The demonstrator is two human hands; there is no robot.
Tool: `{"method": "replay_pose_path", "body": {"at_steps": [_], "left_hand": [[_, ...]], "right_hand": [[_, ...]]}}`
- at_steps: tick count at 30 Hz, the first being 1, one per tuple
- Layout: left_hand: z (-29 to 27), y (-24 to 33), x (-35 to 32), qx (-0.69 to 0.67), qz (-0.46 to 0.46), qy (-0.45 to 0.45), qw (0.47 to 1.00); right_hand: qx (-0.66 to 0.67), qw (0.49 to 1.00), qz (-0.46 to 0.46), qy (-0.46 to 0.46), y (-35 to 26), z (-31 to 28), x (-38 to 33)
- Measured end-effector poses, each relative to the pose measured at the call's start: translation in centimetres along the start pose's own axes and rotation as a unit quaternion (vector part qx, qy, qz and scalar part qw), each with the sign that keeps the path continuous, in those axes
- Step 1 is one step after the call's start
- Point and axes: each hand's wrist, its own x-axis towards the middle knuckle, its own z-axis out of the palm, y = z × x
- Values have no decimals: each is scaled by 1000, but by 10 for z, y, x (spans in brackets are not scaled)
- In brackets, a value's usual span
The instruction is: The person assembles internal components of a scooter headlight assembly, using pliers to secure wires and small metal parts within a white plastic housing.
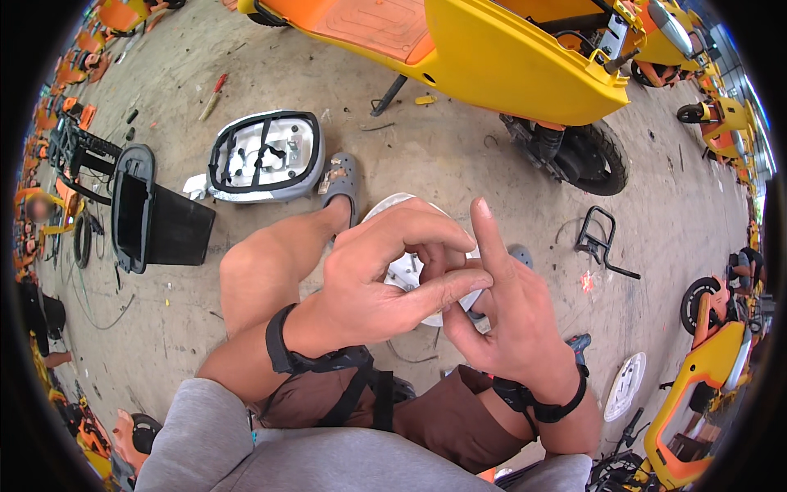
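Note:
My left hand and my right hand meet in front of my lap. The left thumb and fingers are closed in a pinch against the right hand's fingers. On the right hand the index finger points up while the thumb and other fingers curl inward. Whatever small thing lies between the fingertips, if any, is hidden. Beneath both hands, between my feet, is a round white plastic part, largely covered by them. Each wrist wears a black strap.
A white seat-like shell with black edging lies by my left clog, near a black bin. A yellow scooter stands ahead. Rightward are a black bent-tube bracket and a white panel. A red-handled tool lies far left.

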Motion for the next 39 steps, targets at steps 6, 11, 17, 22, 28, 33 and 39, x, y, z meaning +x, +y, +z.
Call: {"method": "replay_pose_path", "body": {"at_steps": [6,11,17,22,28,33,39], "left_hand": [[3,5,3,35,14,3,999],[5,6,3,15,-17,2,1000],[5,6,3,48,30,5,998],[8,4,3,28,11,15,999],[8,4,0,4,-27,9,1000],[5,4,2,8,-9,-14,1000],[6,5,2,14,-21,14,1000]], "right_hand": [[-20,1000,8,-8,-3,-2,1],[-14,999,26,-16,-8,-4,1],[-11,999,36,-25,-10,-6,2],[-22,999,38,-30,-11,-7,2],[-12,999,40,-29,-10,-7,2],[2,999,35,-17,-9,-5,1],[-31,999,19,-19,-2,-2,-1]]}}
